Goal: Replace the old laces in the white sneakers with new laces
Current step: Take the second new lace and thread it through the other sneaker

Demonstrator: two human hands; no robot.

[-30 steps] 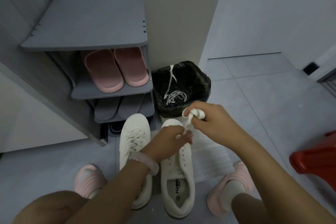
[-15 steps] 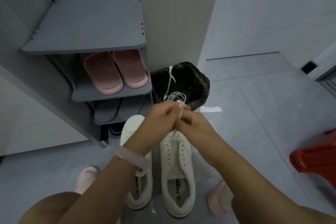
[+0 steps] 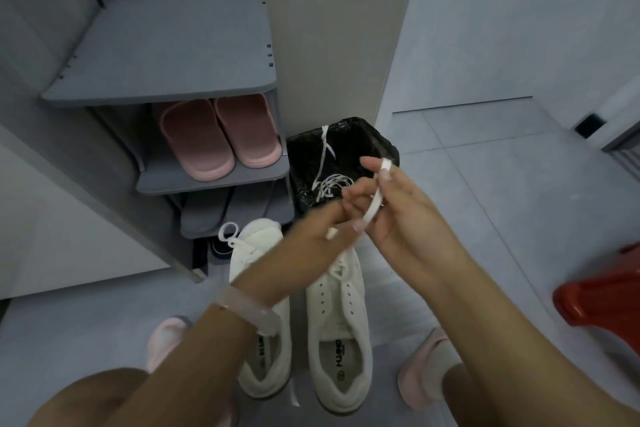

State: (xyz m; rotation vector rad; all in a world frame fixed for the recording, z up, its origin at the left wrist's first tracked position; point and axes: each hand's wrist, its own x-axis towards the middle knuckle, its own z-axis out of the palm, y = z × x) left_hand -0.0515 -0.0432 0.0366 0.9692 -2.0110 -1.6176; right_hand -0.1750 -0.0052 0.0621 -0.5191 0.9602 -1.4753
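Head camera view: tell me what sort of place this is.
Most likely a home entryway. A grey shoe rack against the wall holds pink slippers, a lined bin stands beside it on the tiled floor, and white sneakers sit in front.

- A home entryway: a grey shoe rack (image 3: 166,55) stands against the wall.
- Pink slippers (image 3: 221,135) sit on its shelf.
- A lined bin (image 3: 374,146) rests on the tiled floor (image 3: 502,184).

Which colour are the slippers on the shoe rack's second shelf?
Pink: the slippers show best in the head view.
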